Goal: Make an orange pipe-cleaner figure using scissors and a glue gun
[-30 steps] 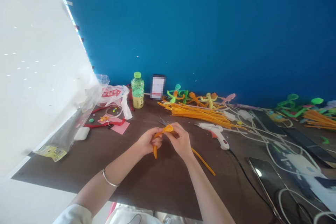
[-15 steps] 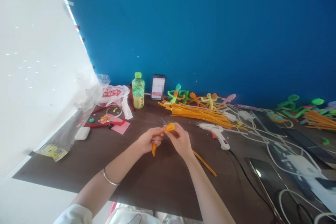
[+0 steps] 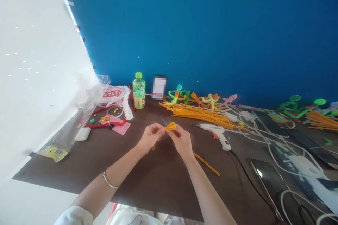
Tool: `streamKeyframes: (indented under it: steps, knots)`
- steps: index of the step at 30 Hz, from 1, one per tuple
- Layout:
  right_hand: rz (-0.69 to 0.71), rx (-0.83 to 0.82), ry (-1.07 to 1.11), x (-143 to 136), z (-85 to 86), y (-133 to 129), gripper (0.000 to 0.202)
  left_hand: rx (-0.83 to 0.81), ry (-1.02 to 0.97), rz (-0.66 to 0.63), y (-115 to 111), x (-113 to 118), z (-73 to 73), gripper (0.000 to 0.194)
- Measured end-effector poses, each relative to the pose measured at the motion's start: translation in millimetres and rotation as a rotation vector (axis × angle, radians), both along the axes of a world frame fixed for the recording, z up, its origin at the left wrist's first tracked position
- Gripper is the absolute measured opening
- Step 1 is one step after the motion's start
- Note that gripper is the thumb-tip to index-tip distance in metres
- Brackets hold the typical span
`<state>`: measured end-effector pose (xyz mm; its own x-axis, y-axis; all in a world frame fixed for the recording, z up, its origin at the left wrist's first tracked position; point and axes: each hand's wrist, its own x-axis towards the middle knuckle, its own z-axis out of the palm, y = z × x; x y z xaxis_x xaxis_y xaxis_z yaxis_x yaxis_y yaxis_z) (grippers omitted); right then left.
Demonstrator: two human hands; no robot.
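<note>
Both hands meet over the middle of the dark table. Between them is an orange pipe cleaner bundle (image 3: pixel 171 126), bent into loops at the top. My left hand (image 3: pixel 151 137) is closed, its thumb and fingers pinching the bundle's left side; a short orange end pokes out below it. My right hand (image 3: pixel 181 141) pinches the looped part from the right. A long orange pipe cleaner end (image 3: pixel 207 164) sticks out past my right wrist toward the lower right. Just behind the hands lie scissors (image 3: pixel 163 121), their blades showing and the rest hidden.
A glue gun (image 3: pixel 216 134) lies to the right, its cord trailing forward. Behind it spreads a pile of orange pipe cleaners (image 3: pixel 200 114) below small pipe cleaner figures (image 3: pixel 211 101). A bottle (image 3: pixel 139 91), a propped phone (image 3: pixel 159 88) and plastic bags (image 3: pixel 116 95) stand toward the back. Cables and a phone (image 3: pixel 271 179) lie right.
My left hand has turned and shifted its grip, its thumb now closer to the loops; less of the orange ends shows beneath it. My right hand stays nearly in place.
</note>
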<state>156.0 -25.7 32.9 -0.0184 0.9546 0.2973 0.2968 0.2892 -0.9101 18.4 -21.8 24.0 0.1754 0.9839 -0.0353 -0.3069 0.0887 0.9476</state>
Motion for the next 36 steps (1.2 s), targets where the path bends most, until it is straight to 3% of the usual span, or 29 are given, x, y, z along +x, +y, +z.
streamKeyframes:
  steps: [8,18,25,32,34,36]
  knots:
    - [-0.046,-0.022,0.022,-3.8,-4.4,-1.3,0.018,0.285,0.274,0.22,-7.9,0.5,0.2,0.006]
    - [-0.059,-0.002,0.028,-6.1,-1.3,-3.1,0.015,0.378,0.369,0.157,-8.6,-2.2,-1.8,0.018]
    - [0.006,0.039,0.04,-6.6,-1.5,-4.8,0.01,0.42,0.451,0.216,-8.3,-1.9,-5.2,0.016]
    - [0.001,0.07,-0.008,-6.3,-7.2,-2.9,0.008,0.645,0.62,0.254,-5.9,-1.6,-8.6,0.017]
    - [-0.001,0.102,-0.032,-6.3,-7.4,-2.6,0.007,0.619,0.626,0.28,-5.5,-1.5,-9.3,0.017]
    - [-0.008,0.152,-0.072,-5.0,-7.3,-2.3,0.007,0.493,0.546,0.259,-4.8,-0.8,-9.5,0.017]
